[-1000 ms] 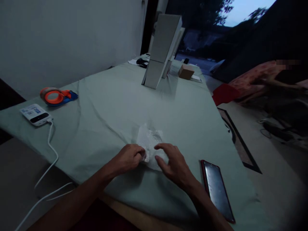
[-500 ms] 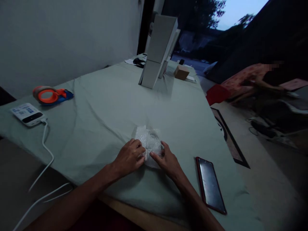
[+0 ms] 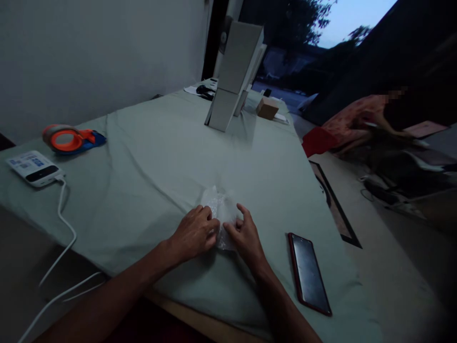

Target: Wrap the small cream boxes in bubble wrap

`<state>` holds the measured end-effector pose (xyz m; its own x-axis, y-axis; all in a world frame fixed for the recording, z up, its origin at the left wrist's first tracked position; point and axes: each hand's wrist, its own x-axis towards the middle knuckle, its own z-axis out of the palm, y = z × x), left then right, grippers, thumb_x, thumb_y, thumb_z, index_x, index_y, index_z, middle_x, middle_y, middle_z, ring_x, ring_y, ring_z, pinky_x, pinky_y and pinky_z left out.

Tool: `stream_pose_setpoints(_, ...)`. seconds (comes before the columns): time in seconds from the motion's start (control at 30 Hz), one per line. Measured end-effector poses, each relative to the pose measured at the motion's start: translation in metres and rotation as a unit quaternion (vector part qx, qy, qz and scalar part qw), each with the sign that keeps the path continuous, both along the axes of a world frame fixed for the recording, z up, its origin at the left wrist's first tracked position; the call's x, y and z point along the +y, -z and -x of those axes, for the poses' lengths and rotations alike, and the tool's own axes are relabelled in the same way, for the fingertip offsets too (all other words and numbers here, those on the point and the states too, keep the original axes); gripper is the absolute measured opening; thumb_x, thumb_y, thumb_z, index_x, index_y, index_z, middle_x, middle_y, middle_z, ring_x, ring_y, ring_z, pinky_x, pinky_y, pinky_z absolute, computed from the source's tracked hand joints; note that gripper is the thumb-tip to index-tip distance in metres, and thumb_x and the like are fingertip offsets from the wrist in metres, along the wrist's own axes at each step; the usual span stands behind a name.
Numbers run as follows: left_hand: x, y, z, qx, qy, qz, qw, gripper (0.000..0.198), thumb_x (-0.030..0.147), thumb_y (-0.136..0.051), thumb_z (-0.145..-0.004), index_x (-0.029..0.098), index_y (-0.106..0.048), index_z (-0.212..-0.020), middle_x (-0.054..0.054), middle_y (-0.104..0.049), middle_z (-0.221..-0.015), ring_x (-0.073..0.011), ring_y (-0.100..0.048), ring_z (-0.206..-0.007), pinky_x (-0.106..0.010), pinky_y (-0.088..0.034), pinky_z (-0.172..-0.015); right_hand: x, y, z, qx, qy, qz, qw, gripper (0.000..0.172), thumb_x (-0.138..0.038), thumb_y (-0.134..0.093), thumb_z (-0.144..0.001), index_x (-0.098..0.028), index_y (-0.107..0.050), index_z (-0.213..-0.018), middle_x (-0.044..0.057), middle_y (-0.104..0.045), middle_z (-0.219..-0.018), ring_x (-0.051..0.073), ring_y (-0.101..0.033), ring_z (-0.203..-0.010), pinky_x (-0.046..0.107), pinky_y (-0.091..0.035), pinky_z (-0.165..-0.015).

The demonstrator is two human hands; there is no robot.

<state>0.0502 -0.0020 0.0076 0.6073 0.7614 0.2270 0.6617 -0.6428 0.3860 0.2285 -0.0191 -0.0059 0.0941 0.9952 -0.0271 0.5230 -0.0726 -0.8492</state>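
A small piece of clear bubble wrap (image 3: 222,216) lies on the green-covered table in front of me, folded or wrapped over on itself. Whether anything is inside it cannot be made out. At its left side, my left hand (image 3: 197,233) is closed on the edge with the fingers curled. My right hand (image 3: 248,236) grips the right side, its thumb pressed on the plastic and its index finger raised away from it. Both palms face inward, and the fingertips partly hide the near part of the wrap.
A red-cased phone (image 3: 309,274) lies right of my right arm. At left are an orange tape dispenser (image 3: 73,139) and a white device (image 3: 34,168) with a cable (image 3: 67,224). Tall white boxes (image 3: 233,71) and a brown box (image 3: 267,108) stand farther back. A person (image 3: 360,116) sits at right.
My right index finger has lifted off the bubble wrap, and the right part of the wrap now lies folded closer in. My left hand has shifted slightly right.
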Motion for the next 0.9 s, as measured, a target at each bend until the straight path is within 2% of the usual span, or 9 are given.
stream_pose_setpoints(0.13,0.0,0.001,0.0,-0.004,0.003,0.01,1.0,0.019,0.016,-0.058,-0.079,0.02,-0.064,-0.097,-0.007,-0.057,-0.094,-0.0225,-0.051,-0.09,-0.036,-0.046,-0.084,0.001,-0.004,0.011,0.167,-0.002,0.039,0.985,0.069,-0.036,-0.058,-0.082,-0.013,-0.028,-0.14,0.001,-0.063,-0.073,0.017,-0.058,-0.059,0.028,-0.047,-0.054)
stream_pose_setpoints(0.23,0.001,0.006,0.0,-0.034,-0.001,0.026,0.999,0.022,0.016,-0.057,-0.078,0.019,-0.059,-0.099,-0.007,-0.059,-0.098,-0.0233,-0.052,-0.093,-0.038,-0.046,-0.088,0.002,-0.005,0.019,0.209,0.009,0.039,0.977,0.069,-0.037,-0.059,-0.082,-0.013,-0.028,-0.139,0.0,-0.062,-0.072,0.016,-0.058,-0.059,0.028,-0.047,-0.055)
stream_pose_setpoints(0.3,0.002,0.011,0.0,-0.07,-0.007,0.032,0.997,0.031,0.016,-0.057,-0.078,0.019,-0.054,-0.109,-0.008,-0.06,-0.104,-0.0241,-0.053,-0.099,-0.039,-0.045,-0.092,0.002,-0.005,0.023,0.206,0.01,0.037,0.978,0.068,-0.038,-0.058,-0.083,-0.014,-0.028,-0.139,0.0,-0.061,-0.073,0.016,-0.058,-0.06,0.027,-0.047,-0.055)
stream_pose_setpoints(0.43,0.003,0.022,-0.001,-0.12,-0.015,0.033,0.992,0.056,0.018,-0.057,-0.078,0.018,-0.038,-0.132,-0.01,-0.06,-0.112,-0.0259,-0.054,-0.108,-0.044,-0.042,-0.098,-0.001,-0.003,0.028,0.155,-0.009,-0.002,0.988,0.071,-0.036,-0.057,-0.083,-0.013,-0.025,-0.143,-0.001,-0.06,-0.074,0.015,-0.059,-0.063,0.027,-0.048,-0.057)
stream_pose_setpoints(0.57,0.002,0.026,0.001,-0.137,-0.001,0.042,0.99,0.065,0.018,-0.054,-0.081,0.017,-0.029,-0.141,-0.012,-0.059,-0.117,-0.0266,-0.054,-0.11,-0.047,-0.041,-0.099,-0.006,0.001,0.025,0.105,-0.062,-0.037,0.992,0.069,-0.036,-0.051,-0.088,-0.015,-0.021,-0.147,0.004,-0.065,-0.089,0.016,-0.062,-0.074,0.029,-0.05,-0.067)
stream_pose_setpoints(0.67,0.0,0.024,0.005,-0.163,0.002,0.063,0.985,0.068,0.016,-0.054,-0.077,0.015,-0.03,-0.141,-0.013,-0.058,-0.119,-0.0265,-0.053,-0.11,-0.048,-0.039,-0.102,-0.008,0.0,0.019,0.088,-0.114,-0.036,0.989,0.064,-0.035,-0.044,-0.091,-0.015,-0.022,-0.147,0.007,-0.066,-0.097,0.017,-0.063,-0.083,0.03,-0.051,-0.07)
stream_pose_setpoints(0.73,-0.001,0.021,0.007,-0.198,-0.012,0.103,0.975,0.07,0.014,-0.055,-0.073,0.014,-0.034,-0.14,-0.012,-0.059,-0.116,-0.0257,-0.054,-0.107,-0.046,-0.042,-0.1,-0.009,-0.003,0.016,0.058,-0.149,-0.04,0.986,0.066,-0.031,-0.047,-0.089,-0.016,-0.022,-0.148,0.007,-0.066,-0.101,0.016,-0.062,-0.079,0.029,-0.05,-0.069)
stream_pose_setpoints(0.83,-0.001,0.016,0.01,-0.259,-0.05,0.172,0.949,0.07,0.015,-0.056,-0.069,0.013,-0.038,-0.137,-0.011,-0.06,-0.112,-0.0236,-0.056,-0.102,-0.041,-0.047,-0.093,-0.01,-0.007,0.015,-0.048,-0.194,-0.058,0.978,0.076,-0.024,-0.053,-0.083,-0.018,-0.017,-0.15,0.007,-0.066,-0.107,0.013,-0.058,-0.067,0.029,-0.05,-0.067)
stream_pose_setpoints(0.9,-0.001,0.015,0.009,-0.28,-0.074,0.186,0.939,0.063,0.017,-0.055,-0.072,0.014,-0.043,-0.133,-0.011,-0.06,-0.111,-0.0226,-0.057,-0.1,-0.04,-0.048,-0.092,-0.01,-0.01,0.018,-0.136,-0.218,-0.077,0.963,0.082,-0.019,-0.052,-0.08,-0.018,-0.012,-0.151,0.009,-0.065,-0.113,0.014,-0.059,-0.068,0.031,-0.05,-0.069)
